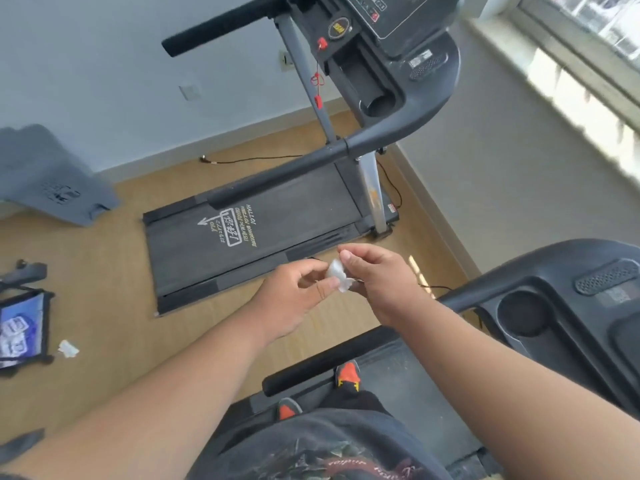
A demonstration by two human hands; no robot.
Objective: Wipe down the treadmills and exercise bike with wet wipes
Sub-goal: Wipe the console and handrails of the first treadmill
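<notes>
A small crumpled white wet wipe [337,276] is held between both hands in front of me. My left hand [294,299] pinches its lower edge with thumb and fingers. My right hand [377,278] pinches its upper part with curled fingers. I stand on a dark treadmill [571,306] at the lower right, its console with a cup holder beside my right forearm. A second treadmill [249,230] lies ahead on the wooden floor, its belt showing white markings and its console tilted at the top.
A black box with wipe packets [20,330] sits on the floor at the far left, with a used white scrap [68,348] next to it. A grey machine cover [52,178] stands at the left wall. Cables run along the floor. A window sill runs at the right.
</notes>
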